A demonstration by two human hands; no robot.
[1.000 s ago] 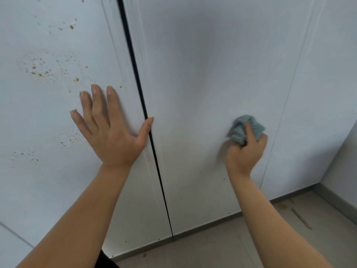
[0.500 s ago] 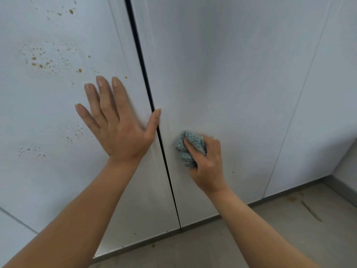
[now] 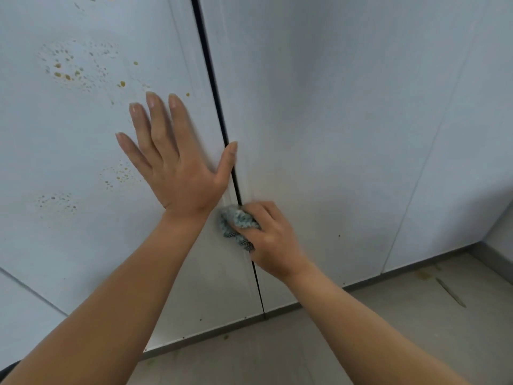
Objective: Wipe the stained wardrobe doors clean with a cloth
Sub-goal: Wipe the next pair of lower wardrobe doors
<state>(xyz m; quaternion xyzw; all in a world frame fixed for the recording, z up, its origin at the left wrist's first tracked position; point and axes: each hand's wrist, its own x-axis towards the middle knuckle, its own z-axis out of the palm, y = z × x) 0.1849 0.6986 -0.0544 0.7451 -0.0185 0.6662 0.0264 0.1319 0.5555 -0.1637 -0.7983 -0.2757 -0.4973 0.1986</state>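
Observation:
Two white wardrobe doors meet at a dark vertical gap (image 3: 213,87). The left door (image 3: 69,129) carries several clusters of brown stain spots (image 3: 66,73); the right door (image 3: 333,120) looks mostly clean. My left hand (image 3: 177,162) lies flat on the left door with fingers spread, its thumb reaching the gap. My right hand (image 3: 270,237) grips a bunched teal cloth (image 3: 237,222) and presses it on the doors at the gap, just below my left wrist.
A grey plinth (image 3: 347,287) runs along the foot of the doors above a beige floor (image 3: 388,329). A thin stick-like mark (image 3: 449,293) and small stains lie on the floor at right. A wall skirting (image 3: 497,262) closes the right corner.
My right hand has swept the cloth leftward across the right door, from its right part to the gap. My left hand stays flat on the left door.

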